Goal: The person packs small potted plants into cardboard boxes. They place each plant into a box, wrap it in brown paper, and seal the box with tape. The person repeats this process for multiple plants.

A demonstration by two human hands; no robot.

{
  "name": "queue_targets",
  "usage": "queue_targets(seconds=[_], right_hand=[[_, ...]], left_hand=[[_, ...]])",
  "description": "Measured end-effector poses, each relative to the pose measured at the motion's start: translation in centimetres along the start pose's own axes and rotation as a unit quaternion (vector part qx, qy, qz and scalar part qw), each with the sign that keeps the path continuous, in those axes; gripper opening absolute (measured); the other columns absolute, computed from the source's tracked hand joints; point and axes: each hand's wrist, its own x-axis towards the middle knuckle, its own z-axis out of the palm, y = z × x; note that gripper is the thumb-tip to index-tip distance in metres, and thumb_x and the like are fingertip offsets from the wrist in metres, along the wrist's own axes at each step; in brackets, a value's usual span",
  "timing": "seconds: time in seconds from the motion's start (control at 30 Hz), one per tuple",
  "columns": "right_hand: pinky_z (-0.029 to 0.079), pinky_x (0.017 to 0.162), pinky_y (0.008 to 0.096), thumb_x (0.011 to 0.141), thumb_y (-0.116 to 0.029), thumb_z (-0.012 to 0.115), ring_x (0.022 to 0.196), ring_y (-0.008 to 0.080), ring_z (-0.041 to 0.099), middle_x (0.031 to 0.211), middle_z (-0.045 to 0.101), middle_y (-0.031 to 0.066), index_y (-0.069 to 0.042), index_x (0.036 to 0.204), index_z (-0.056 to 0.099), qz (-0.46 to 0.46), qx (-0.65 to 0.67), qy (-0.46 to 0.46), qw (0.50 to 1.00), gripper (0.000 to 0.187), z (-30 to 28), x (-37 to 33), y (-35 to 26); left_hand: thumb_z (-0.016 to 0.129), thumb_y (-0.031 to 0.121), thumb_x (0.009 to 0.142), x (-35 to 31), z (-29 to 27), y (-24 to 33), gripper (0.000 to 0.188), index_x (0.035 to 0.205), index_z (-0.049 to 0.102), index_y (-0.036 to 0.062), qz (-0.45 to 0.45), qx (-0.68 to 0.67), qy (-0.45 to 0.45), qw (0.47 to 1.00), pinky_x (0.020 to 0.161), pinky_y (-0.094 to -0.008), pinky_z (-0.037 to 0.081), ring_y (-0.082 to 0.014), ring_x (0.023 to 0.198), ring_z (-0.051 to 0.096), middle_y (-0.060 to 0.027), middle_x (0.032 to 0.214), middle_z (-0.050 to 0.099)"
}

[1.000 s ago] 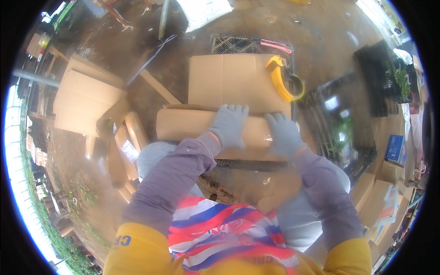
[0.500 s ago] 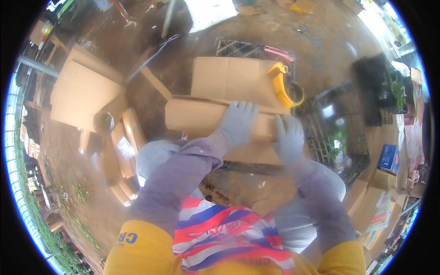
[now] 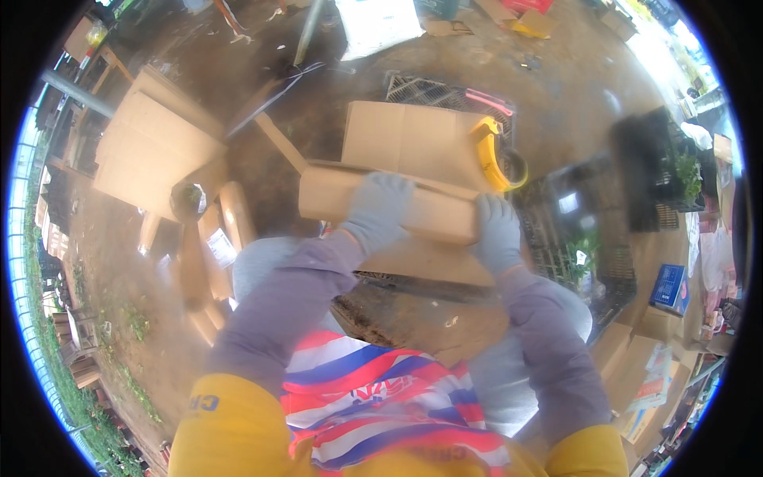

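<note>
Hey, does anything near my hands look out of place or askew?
Slightly: the yellow tape dispenser ahead of your right hand juts past the edge of the flat cardboard, not sitting fully on it.

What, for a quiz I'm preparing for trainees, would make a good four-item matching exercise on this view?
Things:
1. Tape dispenser
2. Long cardboard box
3. Large sack
4. Small carton

Descriptions:
A. White, near the top of the view
B. Brown, touched by the left hand and right hand
C. Blue, toward the right of the view
D. Yellow, by the right edge of the flat cardboard

Pairs: 1-D, 2-B, 3-A, 4-C
</note>
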Motion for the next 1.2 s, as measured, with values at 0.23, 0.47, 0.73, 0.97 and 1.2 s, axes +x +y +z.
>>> queue_targets(seconds=[0.23,0.47,0.73,0.97,1.2], right_hand=[[0.035,0.113,0.0466,0.06,-0.019,0.088,0.135,0.0354,0.041,0.143,0.045,0.0136,-0.005,0.143,0.04,-0.027,-0.001,0.092,0.995,0.098,0.0,0.0,0.2],[0.035,0.113,0.0468,0.061,-0.019,0.088,0.135,0.0365,0.041,0.144,0.044,0.0149,-0.004,0.145,0.039,-0.011,0.007,0.067,0.998,0.099,-1.0,0.1,-0.1],[0.035,0.113,0.0475,0.06,-0.018,0.086,0.135,0.0367,0.041,0.143,0.045,0.0144,-0.004,0.145,0.039,-0.019,0.034,0.075,0.996,0.098,-0.6,-0.3,0.1],[0.035,0.113,0.0462,0.061,-0.021,0.084,0.135,0.0358,0.04,0.143,0.045,0.0133,-0.005,0.145,0.038,-0.016,-0.024,0.074,0.997,0.097,-0.3,-0.3,-0.7],[0.047,0.099,0.0425,0.077,-0.027,0.078,0.112,0.0337,0.061,0.117,0.065,0.0173,-0.002,0.13,0.058,0.062,0.166,0.088,0.98,0.061,-3.6,0.9,3.6]], left_hand=[[0.089,0.05,0.06,-2.0,-0.4,-5.7,0.1,0.139,0.048,0.0056,-0.008,0.045,-0.038,0.998,0.111,-0.0408,0.036,-0.0272,0.132,0.05,-0.0117,0.14,0.055],[0.079,0.031,0.06,-0.8,-2.9,-4.7,0.085,0.137,0.053,0.0043,-0.057,-0.029,-0.091,0.994,0.107,-0.0456,0.041,-0.0383,0.121,0.055,-0.0192,0.134,0.057],[0.082,0.056,0.067,-1.1,-0.2,0.1,0.11,0.152,0.035,0.0062,0.023,0.187,-0.037,0.981,0.116,-0.0505,0.025,-0.0306,0.14,0.034,-0.0123,0.146,0.042],[0.077,0.047,0.072,0.5,2.3,1.5,0.093,0.146,0.042,0.0027,0.061,0.162,0.002,0.985,0.107,-0.0529,0.033,-0.0293,0.121,0.046,-0.0121,0.128,0.051],[0.078,0.046,0.069,1.6,3.7,0.9,0.088,0.14,0.047,0.0028,0.064,0.111,0.001,0.992,0.097,-0.0455,0.037,-0.0279,0.114,0.049,-0.0114,0.122,0.052]])
